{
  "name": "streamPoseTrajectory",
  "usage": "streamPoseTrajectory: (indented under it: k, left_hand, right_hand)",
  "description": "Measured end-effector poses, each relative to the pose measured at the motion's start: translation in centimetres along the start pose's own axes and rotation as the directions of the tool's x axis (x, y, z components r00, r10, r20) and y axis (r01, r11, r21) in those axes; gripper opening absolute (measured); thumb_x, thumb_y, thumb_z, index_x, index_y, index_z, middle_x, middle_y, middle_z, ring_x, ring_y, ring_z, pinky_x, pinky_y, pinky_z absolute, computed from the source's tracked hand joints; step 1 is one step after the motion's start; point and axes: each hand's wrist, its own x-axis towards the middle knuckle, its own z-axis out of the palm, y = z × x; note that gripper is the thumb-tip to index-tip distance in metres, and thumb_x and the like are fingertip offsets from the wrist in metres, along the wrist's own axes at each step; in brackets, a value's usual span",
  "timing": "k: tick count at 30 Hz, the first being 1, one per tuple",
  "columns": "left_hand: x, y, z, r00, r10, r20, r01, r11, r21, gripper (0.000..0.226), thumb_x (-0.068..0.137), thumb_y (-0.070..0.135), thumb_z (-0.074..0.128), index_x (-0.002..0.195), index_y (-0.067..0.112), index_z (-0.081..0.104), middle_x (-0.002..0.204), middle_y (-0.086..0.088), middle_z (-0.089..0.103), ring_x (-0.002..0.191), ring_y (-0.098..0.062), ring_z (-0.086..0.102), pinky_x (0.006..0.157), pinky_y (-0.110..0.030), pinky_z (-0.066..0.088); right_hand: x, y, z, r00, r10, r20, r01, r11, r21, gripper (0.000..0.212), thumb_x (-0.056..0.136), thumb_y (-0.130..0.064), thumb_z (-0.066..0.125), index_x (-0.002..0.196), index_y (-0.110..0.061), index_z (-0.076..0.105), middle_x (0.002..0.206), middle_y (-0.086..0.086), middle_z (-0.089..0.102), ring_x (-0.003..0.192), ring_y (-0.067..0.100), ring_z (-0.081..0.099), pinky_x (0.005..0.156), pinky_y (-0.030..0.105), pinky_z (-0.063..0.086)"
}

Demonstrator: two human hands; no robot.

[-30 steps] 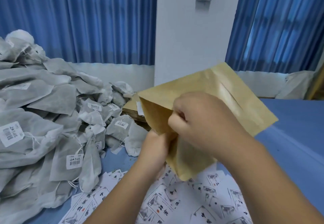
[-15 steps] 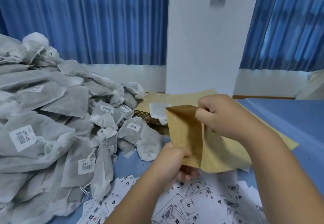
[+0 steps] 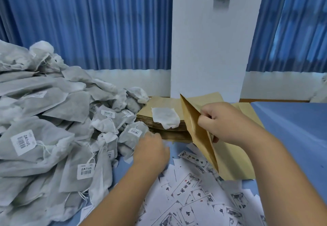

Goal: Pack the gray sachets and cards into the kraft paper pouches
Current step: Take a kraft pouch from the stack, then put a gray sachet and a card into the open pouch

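Head view. My right hand pinches the mouth edge of a tan, flat kraft paper pouch, thumb and curled fingers holding it tilted and gaping above the white printed cards strewn over the blue table. My left hand reaches to the edge of the heap of gray fabric sachets with barcode labels. It is blurred, so I cannot tell whether its fingers grip one. A stack of kraft pouches lies behind, with a small white sachet on top.
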Motion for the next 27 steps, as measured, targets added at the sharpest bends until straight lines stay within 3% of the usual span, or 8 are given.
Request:
streamPoseTrajectory:
  k: [4, 9, 12, 15, 17, 20, 23, 27]
  left_hand:
    - [1.1, 0.5, 2.0, 0.990, -0.109, 0.087, 0.074, 0.939, 0.336, 0.051, 0.093, 0.026, 0.052, 0.136, 0.004, 0.034, 0.131, -0.016, 0.044, 0.120, -0.029, 0.046, 0.095, -0.034, 0.043]
    - [1.9, 0.7, -0.1, 0.995, -0.057, 0.086, 0.038, 0.978, 0.204, 0.021, 0.092, 0.021, 0.051, 0.110, 0.010, 0.058, 0.114, -0.010, 0.060, 0.105, -0.026, 0.056, 0.078, -0.031, 0.046]
    - [1.5, 1.0, -3.0, 0.983, 0.065, -0.170, -0.065, 0.998, 0.005, 0.015, 0.088, 0.027, 0.050, 0.083, 0.013, 0.051, 0.090, -0.009, 0.058, 0.082, -0.028, 0.051, 0.063, -0.032, 0.035]
    - [3.4, 2.0, -5.1, 0.857, 0.203, -0.473, -0.220, 0.975, 0.019, 0.025, 0.086, 0.027, 0.054, 0.104, 0.010, 0.060, 0.094, -0.011, 0.055, 0.093, -0.031, 0.050, 0.070, -0.036, 0.036]
    - [5.4, 3.1, -5.6, 0.820, 0.253, -0.513, -0.248, 0.965, 0.078, 0.034, 0.087, 0.025, 0.053, 0.118, 0.011, 0.058, 0.098, -0.012, 0.053, 0.095, -0.031, 0.048, 0.067, -0.035, 0.034]
    - [8.3, 4.2, -4.3, 0.882, 0.247, -0.401, -0.168, 0.960, 0.223, 0.037, 0.092, 0.022, 0.047, 0.129, 0.021, 0.050, 0.109, -0.011, 0.049, 0.100, -0.030, 0.048, 0.067, -0.034, 0.032]
    - [10.3, 4.4, -1.4, 0.980, 0.116, -0.163, -0.065, 0.955, 0.289, 0.036, 0.095, 0.025, 0.044, 0.131, 0.025, 0.045, 0.125, -0.013, 0.044, 0.114, -0.032, 0.047, 0.082, -0.037, 0.040]
    - [11.1, 4.8, 1.3, 0.996, -0.084, -0.036, 0.088, 0.984, 0.153, 0.061, 0.090, 0.065, 0.032, 0.130, 0.021, 0.042, 0.127, -0.014, 0.044, 0.117, -0.034, 0.044, 0.088, -0.046, 0.038]
  right_hand:
    - [0.1, 0.3, -0.4, 1.000, 0.011, -0.017, -0.011, 1.000, -0.005, 0.027, 0.085, -0.014, 0.049, 0.060, -0.013, 0.037, 0.053, -0.003, 0.043, 0.047, 0.018, 0.061, 0.052, 0.038, 0.049]
    - [0.2, 1.2, -0.7, 0.999, 0.026, -0.021, -0.026, 1.000, -0.014, 0.024, 0.085, -0.016, 0.050, 0.068, -0.001, 0.043, 0.059, 0.003, 0.047, 0.053, 0.017, 0.053, 0.057, 0.043, 0.052]
    - [0.4, 1.9, -0.4, 0.999, 0.020, -0.034, -0.021, 0.999, -0.030, 0.025, 0.083, -0.018, 0.050, 0.064, -0.006, 0.040, 0.058, 0.001, 0.045, 0.055, 0.016, 0.049, 0.052, 0.031, 0.040]
    - [0.6, 2.3, -0.1, 0.999, 0.017, -0.046, -0.019, 0.999, -0.046, 0.029, 0.081, -0.019, 0.051, 0.058, -0.016, 0.033, 0.054, -0.005, 0.036, 0.054, 0.015, 0.043, 0.051, 0.028, 0.031]
    - [0.6, 2.5, 0.0, 0.999, 0.020, -0.045, -0.022, 0.999, -0.049, 0.031, 0.081, -0.020, 0.051, 0.057, -0.018, 0.031, 0.050, -0.008, 0.033, 0.053, 0.015, 0.041, 0.051, 0.027, 0.031]
    - [0.6, 2.7, 0.2, 0.999, 0.013, -0.041, -0.017, 0.997, -0.078, 0.030, 0.081, -0.021, 0.050, 0.058, -0.018, 0.031, 0.051, -0.008, 0.033, 0.052, 0.012, 0.039, 0.047, 0.026, 0.028]
    - [0.7, 3.0, 0.1, 0.999, 0.006, -0.044, -0.010, 0.997, -0.073, 0.028, 0.080, -0.022, 0.050, 0.059, -0.018, 0.032, 0.051, -0.008, 0.032, 0.049, 0.010, 0.034, 0.042, 0.022, 0.023]
    - [0.9, 3.2, 0.1, 0.999, 0.002, -0.043, -0.004, 0.998, -0.056, 0.029, 0.079, -0.022, 0.051, 0.058, -0.017, 0.032, 0.049, -0.008, 0.031, 0.047, 0.009, 0.030, 0.041, 0.023, 0.022]
